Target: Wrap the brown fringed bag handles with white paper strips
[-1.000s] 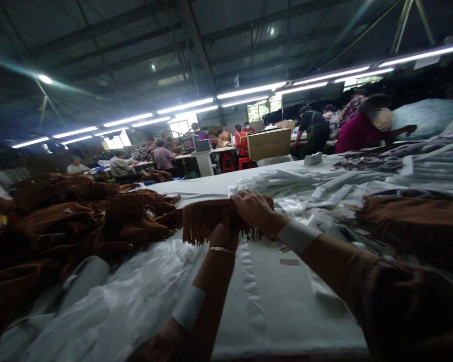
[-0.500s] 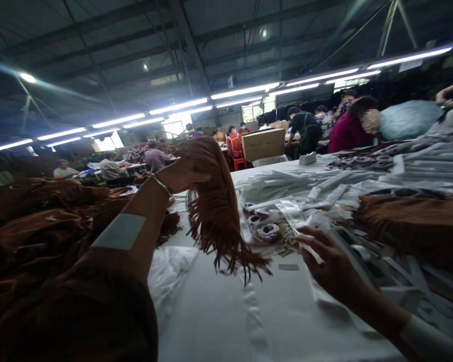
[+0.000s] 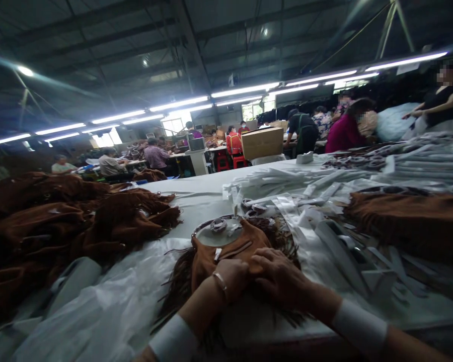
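Observation:
A brown suede-like fringed handbag (image 3: 230,251) lies on the white table (image 3: 196,186) before me, its curved opening away from me and its fringe spread to both sides. A small white tag (image 3: 218,254) shows on its face near a slit-like seam. My left hand (image 3: 232,276), with a bangle at the wrist, is closed on the near part of the bag. Close beside it, my right hand (image 3: 281,276) has its fingers bent over the same part, thumb side towards the left hand. What lies under both palms is hidden.
More brown bags (image 3: 128,216) are heaped at the left, beside clear plastic sheeting (image 3: 124,286). White strips (image 3: 279,183), a grey tape dispenser-like object (image 3: 343,251) and another brown bag (image 3: 403,211) lie at the right. A cardboard box (image 3: 262,143) and several people are farther back.
My left hand has brought the raised brown bag down onto the table, nearer to me. My right hand has moved left from beside the strips onto the bag.

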`<state>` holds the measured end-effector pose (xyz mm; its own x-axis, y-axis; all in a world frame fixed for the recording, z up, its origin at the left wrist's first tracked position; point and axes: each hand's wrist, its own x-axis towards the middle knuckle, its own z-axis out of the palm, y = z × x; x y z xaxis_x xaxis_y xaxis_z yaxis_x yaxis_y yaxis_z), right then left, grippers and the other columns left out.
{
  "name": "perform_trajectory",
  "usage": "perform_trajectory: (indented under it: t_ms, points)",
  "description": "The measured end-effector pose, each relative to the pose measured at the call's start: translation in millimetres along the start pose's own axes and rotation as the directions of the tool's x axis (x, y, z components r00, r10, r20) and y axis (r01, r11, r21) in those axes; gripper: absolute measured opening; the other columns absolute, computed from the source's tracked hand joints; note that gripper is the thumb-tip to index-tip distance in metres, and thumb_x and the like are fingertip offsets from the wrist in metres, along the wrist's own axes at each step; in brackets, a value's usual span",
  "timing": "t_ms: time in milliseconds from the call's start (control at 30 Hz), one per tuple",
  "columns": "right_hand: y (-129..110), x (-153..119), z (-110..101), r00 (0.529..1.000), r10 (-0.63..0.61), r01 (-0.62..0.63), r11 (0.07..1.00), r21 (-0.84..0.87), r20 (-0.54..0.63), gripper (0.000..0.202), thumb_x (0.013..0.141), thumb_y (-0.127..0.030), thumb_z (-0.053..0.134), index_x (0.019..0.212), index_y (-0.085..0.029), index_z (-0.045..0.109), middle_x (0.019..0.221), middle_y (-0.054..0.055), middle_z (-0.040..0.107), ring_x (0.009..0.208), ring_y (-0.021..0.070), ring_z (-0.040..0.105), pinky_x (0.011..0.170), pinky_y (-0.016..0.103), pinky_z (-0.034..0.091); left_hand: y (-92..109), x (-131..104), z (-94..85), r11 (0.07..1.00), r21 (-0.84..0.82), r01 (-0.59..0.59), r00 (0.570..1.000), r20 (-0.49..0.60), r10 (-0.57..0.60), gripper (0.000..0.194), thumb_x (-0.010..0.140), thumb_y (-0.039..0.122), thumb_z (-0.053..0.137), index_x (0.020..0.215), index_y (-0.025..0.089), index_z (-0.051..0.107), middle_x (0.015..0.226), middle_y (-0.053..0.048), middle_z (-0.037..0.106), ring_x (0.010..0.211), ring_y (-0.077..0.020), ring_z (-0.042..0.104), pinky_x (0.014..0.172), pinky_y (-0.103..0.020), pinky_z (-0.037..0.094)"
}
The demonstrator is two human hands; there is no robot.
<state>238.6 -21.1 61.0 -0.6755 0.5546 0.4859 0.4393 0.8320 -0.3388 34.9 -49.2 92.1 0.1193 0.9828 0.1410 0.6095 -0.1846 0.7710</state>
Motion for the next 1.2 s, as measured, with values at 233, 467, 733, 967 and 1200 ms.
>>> perform_trajectory:
  t_ms: [233, 467, 733, 967, 1200]
  points:
    - [37.5, -9.7, -1.5, 0.954, 0.174, -0.107, 0.959, -0.264, 0.245, 0.024, 0.076, -0.008, 0.056, 0.095, -0.017, 0.069, 0.096, 0.01, 0.067, 0.093, 0.024, 0.06, 0.086, 0.037, 0.042, -48.3, -68.4, -32.4, 0.766, 0.634, -0.108, 0.991, 0.127, 0.035, 0.021, 0.071, 0.025, 0.071, 0.092, 0.022, 0.066, 0.096, -0.007, 0.068, 0.097, -0.0292, 0.061, 0.092, -0.046, 0.045]
    - [62.9, -23.1, -15.5, 0.966, 0.202, -0.193, 0.979, -0.071, 0.164, 0.048, 0.079, -0.018, 0.062, 0.127, -0.017, 0.059, 0.122, 0.012, 0.06, 0.112, 0.025, 0.057, 0.096, 0.036, 0.046, -84.3, -92.6, -16.0, 0.84, 0.541, -0.034, 0.996, -0.053, 0.075, 0.054, 0.065, 0.003, 0.057, 0.116, 0.02, 0.062, 0.126, -0.01, 0.06, 0.123, -0.0283, 0.053, 0.103, -0.045, 0.044]
    - [51.8, 2.4, 36.8, 0.997, 0.071, -0.073, 0.995, 0.067, 0.027, 0.026, 0.082, -0.006, 0.053, 0.098, -0.014, 0.072, 0.134, 0.016, 0.053, 0.123, 0.0273, 0.051, 0.104, 0.042, 0.043, -80.9, -68.7, -34.1, 0.915, 0.398, -0.065, 0.992, -0.076, 0.103, 0.042, 0.072, 0.003, 0.054, 0.109, 0.018, 0.067, 0.113, -0.009, 0.069, 0.109, -0.0244, 0.062, 0.1, -0.042, 0.047]
    - [50.4, -16.2, 10.7, 0.992, 0.045, -0.021, 0.98, -0.199, 0.117, 0.041, 0.078, -0.004, 0.053, 0.115, -0.014, 0.068, 0.14, 0.018, 0.05, 0.125, 0.033, 0.049, 0.101, 0.047, 0.045, -82.3, -61.2, -32.5, 0.871, 0.491, -0.027, 0.993, 0.113, -0.033, 0.043, 0.075, 0.01, 0.059, 0.116, 0.023, 0.063, 0.121, -0.007, 0.067, 0.117, -0.0266, 0.058, 0.105, -0.047, 0.041]
    - [-12.4, -54.8, 37.8, 0.957, 0.022, 0.062, 0.959, -0.275, 0.291, 0.03, 0.083, -0.009, 0.055, 0.108, -0.018, 0.069, 0.093, 0.011, 0.071, 0.084, 0.0234, 0.066, 0.079, 0.035, 0.052, -76.1, -95.8, 6.0, 0.697, 0.7, 0.153, 0.956, -0.282, 0.073, 0.051, 0.086, 0.008, 0.046, 0.136, 0.017, 0.051, 0.141, -0.015, 0.051, 0.134, -0.0303, 0.042, 0.112, -0.053, 0.029]
